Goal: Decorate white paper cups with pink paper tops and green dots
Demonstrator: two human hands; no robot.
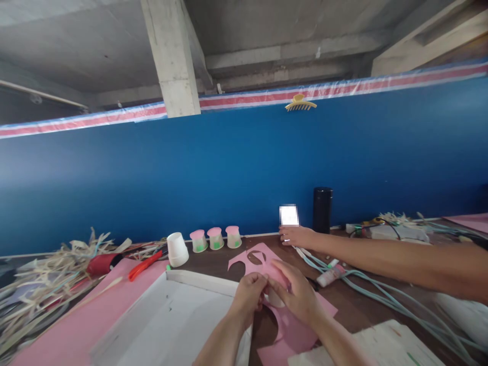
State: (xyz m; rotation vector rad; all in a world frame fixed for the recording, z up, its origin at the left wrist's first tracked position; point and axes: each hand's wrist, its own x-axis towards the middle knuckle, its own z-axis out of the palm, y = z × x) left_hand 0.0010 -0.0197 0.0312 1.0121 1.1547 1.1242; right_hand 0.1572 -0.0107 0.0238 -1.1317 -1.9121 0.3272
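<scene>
My left hand (pixel 247 295) and my right hand (pixel 295 295) meet over a pink paper sheet (pixel 297 330) with round holes cut out of it. Both hands have their fingers pinched together on a small pale piece (pixel 273 299) between them, which I cannot make out clearly. The pink sheet lies on the dark wooden table (pixel 354 305). Left of my hands sits a white shallow tray (pixel 171 315).
Another person's arm (pixel 381 256) reaches in from the right, its hand (pixel 299 236) by a bright phone (pixel 288 215). Three pink-topped cups (pixel 215 238), a white cup (pixel 177 249), red scissors (pixel 145 265), a black bottle (pixel 322 209), straw scraps (pixel 49 274) and pale cables (pixel 389 297) lie along the blue wall.
</scene>
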